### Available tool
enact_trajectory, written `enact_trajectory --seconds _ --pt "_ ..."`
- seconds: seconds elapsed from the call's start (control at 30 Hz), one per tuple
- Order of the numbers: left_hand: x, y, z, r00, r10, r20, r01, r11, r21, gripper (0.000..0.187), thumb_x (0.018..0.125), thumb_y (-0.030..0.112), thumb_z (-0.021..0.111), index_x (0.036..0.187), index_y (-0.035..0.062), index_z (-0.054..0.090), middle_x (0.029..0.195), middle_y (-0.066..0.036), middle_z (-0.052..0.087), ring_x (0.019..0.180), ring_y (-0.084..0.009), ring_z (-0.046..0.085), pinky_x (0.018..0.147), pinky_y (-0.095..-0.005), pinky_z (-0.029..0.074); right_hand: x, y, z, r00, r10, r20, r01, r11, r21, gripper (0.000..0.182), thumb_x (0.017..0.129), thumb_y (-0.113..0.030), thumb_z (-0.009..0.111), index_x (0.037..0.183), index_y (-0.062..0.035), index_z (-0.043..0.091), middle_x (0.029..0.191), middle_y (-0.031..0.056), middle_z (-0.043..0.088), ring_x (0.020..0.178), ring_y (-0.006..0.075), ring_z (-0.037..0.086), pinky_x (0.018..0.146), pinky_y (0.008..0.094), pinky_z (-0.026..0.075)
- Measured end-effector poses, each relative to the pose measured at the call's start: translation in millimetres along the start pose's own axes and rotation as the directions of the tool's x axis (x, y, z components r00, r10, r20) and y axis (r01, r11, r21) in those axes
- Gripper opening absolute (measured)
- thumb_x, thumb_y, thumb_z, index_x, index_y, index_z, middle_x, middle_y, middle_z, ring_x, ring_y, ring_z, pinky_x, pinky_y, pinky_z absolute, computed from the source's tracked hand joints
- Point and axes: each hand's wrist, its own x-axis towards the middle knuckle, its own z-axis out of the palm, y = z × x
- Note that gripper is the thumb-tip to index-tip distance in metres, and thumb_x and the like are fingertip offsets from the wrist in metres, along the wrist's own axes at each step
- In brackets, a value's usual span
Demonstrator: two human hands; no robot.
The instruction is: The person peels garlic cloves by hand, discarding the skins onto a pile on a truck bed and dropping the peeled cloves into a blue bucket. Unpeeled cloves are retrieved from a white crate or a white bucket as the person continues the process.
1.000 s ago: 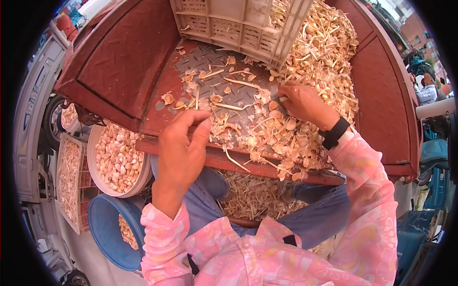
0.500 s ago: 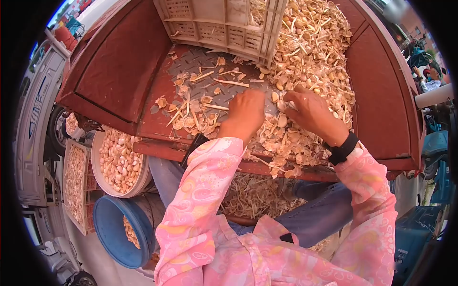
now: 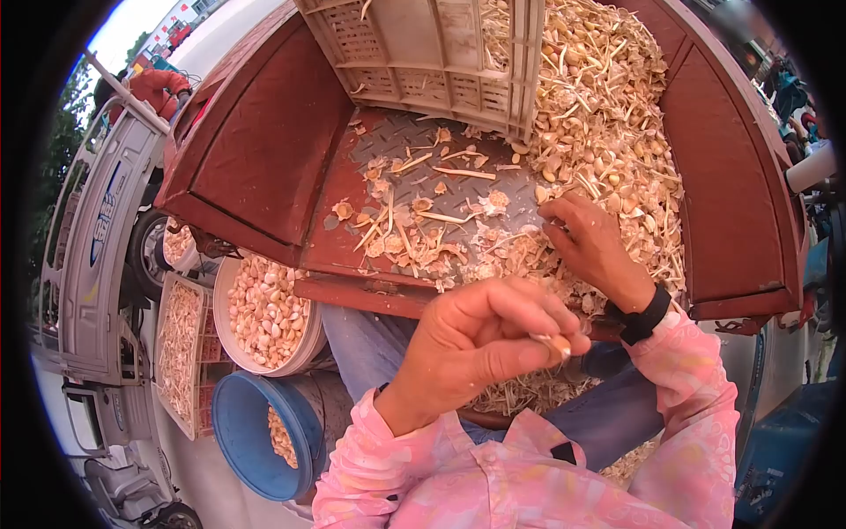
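Note:
My left hand (image 3: pixel 485 344) is raised close to the camera, above the front edge of the truck bed. Its thumb and fingertips pinch a garlic clove (image 3: pixel 559 347) whose pale end shows. My right hand (image 3: pixel 597 249) is low at the near side of the garlic pile (image 3: pixel 608 132), where loose cloves, dry skins and stalks lie mixed. Its fingers are bent, with a small gap between thumb and forefinger, and I see nothing held there. Papery skins and stalk pieces (image 3: pixel 405 238) are scattered on the metal floor (image 3: pixel 379 137) to the left.
A tilted plastic crate (image 3: pixel 423 66) stands at the back. Red side panels (image 3: pixel 251 132) border the bed. Below left are a white bucket of cloves (image 3: pixel 264 313), a blue bucket (image 3: pixel 256 432) and a crate of stalks (image 3: pixel 181 353). A grey vehicle (image 3: pixel 101 220) is farther left.
My left hand has lifted off the bed and come toward me, a garlic clove in its pinch. The right hand has stayed near the pile while its fingers loosened. The view has shifted.

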Motion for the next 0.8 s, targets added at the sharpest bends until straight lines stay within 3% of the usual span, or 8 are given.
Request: enact_trajectory --seconds 0.07,0.13,0.3,0.4,0.5,0.6,0.7,0.8 --pt "-10.8 5.3 20.5 0.927 0.101 0.361 -0.110 0.994 0.004 0.009 0.084 -0.005 0.056 0.093 -0.0078 0.057 0.105 -0.027 0.053 0.091 -0.0369 0.063 0.076 -0.0382 0.055 0.9 3.6 1.7 1.000 -0.014 -0.006 0.014 1.000 -0.026 0.019 0.078 -0.009 0.061 0.096 -0.0044 0.060 0.085 0.0120 0.057 0.083 0.0317 0.056 0.071 0.0409 0.045" --pt "-16.9 2.7 34.4 0.848 0.136 0.512 -0.133 0.990 -0.042 0.012 0.083 -0.007 0.057 0.092 -0.0005 0.060 0.104 -0.022 0.057 0.089 -0.0305 0.062 0.077 -0.0332 0.049 2.0 7.8 7.4 0.999 -0.041 0.009 0.042 0.997 -0.059 0.019 0.078 -0.009 0.061 0.096 -0.0045 0.060 0.085 0.0115 0.057 0.083 0.0313 0.056 0.072 0.0406 0.045" --pt "-16.5 -13.5 56.6 0.779 0.397 0.486 -0.282 0.913 -0.295 0.015 0.089 0.003 0.055 0.088 -0.0095 0.065 0.102 -0.028 0.060 0.089 -0.0370 0.064 0.077 -0.0390 0.053 8.9 4.2 13.4 0.985 -0.099 0.143 0.119 0.983 -0.138 0.018 0.079 -0.012 0.060 0.095 -0.0048 0.061 0.083 0.0108 0.057 0.083 0.0312 0.055 0.073 0.0416 0.044" --pt "-23.4 -16.7 57.1 0.776 0.465 0.425 -0.339 0.877 -0.340 0.010 0.083 -0.003 0.061 0.089 -0.0107 0.064 0.101 -0.029 0.060 0.089 -0.0375 0.063 0.076 -0.0399 0.053 11.8 4.5 16.1 0.981 -0.089 0.173 0.117 0.980 -0.160 0.016 0.077 -0.008 0.059 0.092 -0.0034 0.060 0.082 0.0121 0.056 0.081 0.0325 0.054 0.071 0.0415 0.042" --pt "-21.0 -26.7 56.7 0.713 0.574 0.403 -0.431 0.812 -0.393 0.010 0.081 -0.006 0.062 0.089 -0.0120 0.063 0.102 -0.029 0.060 0.090 -0.0384 0.063 0.078 -0.0408 0.053 6.8 4.2 16.2 0.976 -0.083 0.200 0.116 0.980 -0.159 0.015 0.076 -0.005 0.058 0.091 -0.0025 0.057 0.085 0.0131 0.054 0.081 0.0333 0.052 0.071 0.0411 0.040" --pt "-16.6 -24.6 55.8 0.688 0.590 0.422 -0.430 0.800 -0.418 0.011 0.081 -0.007 0.062 0.090 -0.0129 0.062 0.104 -0.030 0.059 0.091 -0.0393 0.063 0.080 -0.0421 0.052 5.4 -1.0 14.8 0.975 -0.100 0.197 0.125 0.985 -0.121 0.018 0.076 -0.004 0.058 0.094 -0.0033 0.055 0.088 0.0130 0.053 0.083 0.0332 0.051 0.071 0.0410 0.040" --pt "-25.8 -26.0 59.4 0.722 0.571 0.391 -0.411 0.808 -0.422 0.012 0.081 -0.007 0.062 0.091 -0.0131 0.062 0.105 -0.030 0.059 0.093 -0.0397 0.062 0.081 -0.0434 0.052 2.0 -8.4 16.7 0.989 -0.090 0.114 0.105 0.986 -0.132 0.019 0.074 -0.004 0.060 0.093 -0.0031 0.057 0.086 0.0125 0.054 0.084 0.0318 0.052 0.073 0.0416 0.042" --pt "-29.1 -26.3 61.4 0.739 0.577 0.347 -0.428 0.801 -0.420 0.013 0.082 -0.006 0.062 0.092 -0.0132 0.062 0.105 -0.030 0.059 0.094 -0.0396 0.062 0.081 -0.0439 0.051 1.9 -6.2 16.8 0.982 -0.120 0.147 0.136 0.985 -0.107 0.019 0.074 -0.003 0.059 0.092 -0.0028 0.057 0.086 0.0128 0.054 0.083 0.0325 0.053 0.073 0.0410 0.042"
